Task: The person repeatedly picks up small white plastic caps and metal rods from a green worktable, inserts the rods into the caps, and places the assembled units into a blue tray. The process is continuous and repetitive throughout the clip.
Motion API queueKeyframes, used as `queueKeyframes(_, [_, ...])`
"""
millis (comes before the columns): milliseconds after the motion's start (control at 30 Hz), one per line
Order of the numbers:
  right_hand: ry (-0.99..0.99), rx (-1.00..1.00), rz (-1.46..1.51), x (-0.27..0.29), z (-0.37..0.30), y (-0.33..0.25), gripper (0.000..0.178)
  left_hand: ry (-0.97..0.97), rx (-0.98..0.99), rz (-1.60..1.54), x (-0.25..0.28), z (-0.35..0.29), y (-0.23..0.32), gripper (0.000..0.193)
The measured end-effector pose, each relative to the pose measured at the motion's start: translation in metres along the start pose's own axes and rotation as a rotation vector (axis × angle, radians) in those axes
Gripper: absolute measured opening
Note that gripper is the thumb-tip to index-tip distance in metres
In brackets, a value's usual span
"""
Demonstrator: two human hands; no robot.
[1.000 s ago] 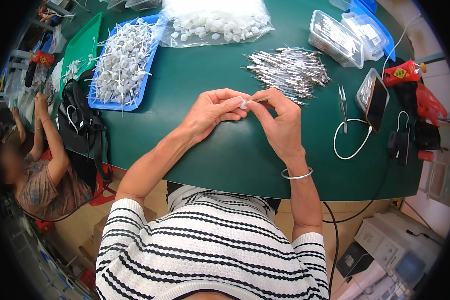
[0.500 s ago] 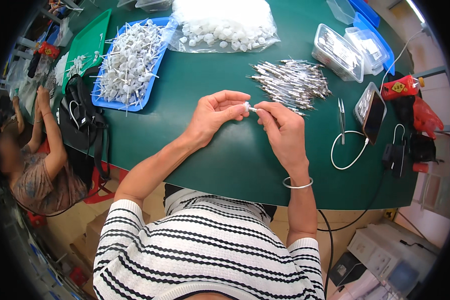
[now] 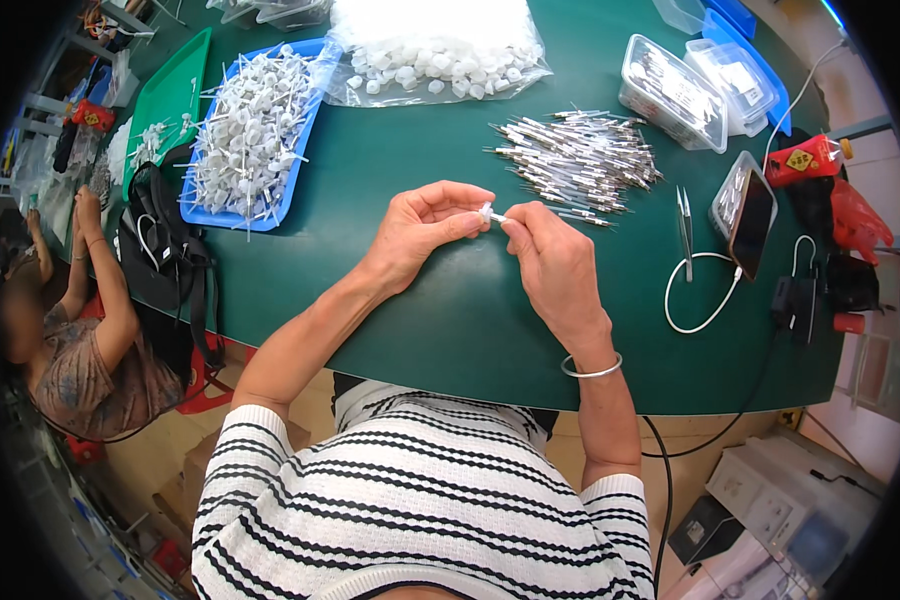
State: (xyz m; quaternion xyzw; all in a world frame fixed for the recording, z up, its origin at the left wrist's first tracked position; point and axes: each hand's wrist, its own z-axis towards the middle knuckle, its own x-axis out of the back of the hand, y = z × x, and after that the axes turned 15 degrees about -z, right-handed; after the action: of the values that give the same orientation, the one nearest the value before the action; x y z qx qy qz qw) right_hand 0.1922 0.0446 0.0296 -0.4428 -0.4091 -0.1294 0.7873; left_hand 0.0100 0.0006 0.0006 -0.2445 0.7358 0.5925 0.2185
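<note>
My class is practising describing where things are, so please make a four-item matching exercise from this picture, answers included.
1. Blue tray
2. Tweezers
3. Silver bracelet
4. Small white piece

A. around the right wrist
B. held in the left hand
C. heaped with white-topped stems
D. just left of the phone

Pairs: 1-C, 2-D, 3-A, 4-B

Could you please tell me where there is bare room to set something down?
Bare table lies between the blue tray, the bag and the left hand, and also between the right hand, the rods and the tweezers. Another patch runs along the near edge, between the forearms. Beyond the tweezers, tubs and a phone crowd the right side.
</note>
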Motion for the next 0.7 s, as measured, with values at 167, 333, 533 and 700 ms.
queueKeyframes(167, [0.021, 0.000, 0.004, -0.0049, -0.0005, 0.0011, 0.010, 0.020, 0.025, -0.050, 0.0006, 0.0002, -0.0016, 0.023])
queueKeyframes(333, [-0.056, -0.081, 0.148, -0.0058, -0.0010, 0.0049, 0.012, 0.010, 0.021, -0.045, 0.0000, -0.0007, -0.0019, 0.020])
queueKeyframes(533, [-0.123, -0.151, 0.236, -0.0012, -0.0005, 0.0024, 0.012, -0.029, -0.004, -0.049, -0.0018, -0.0031, -0.0010, 0.018])
queueKeyframes(700, [0.037, 0.015, 0.052, -0.0091, -0.0019, 0.0030, 0.010, -0.043, -0.049, -0.004, 0.0003, -0.0033, -0.0040, 0.017])
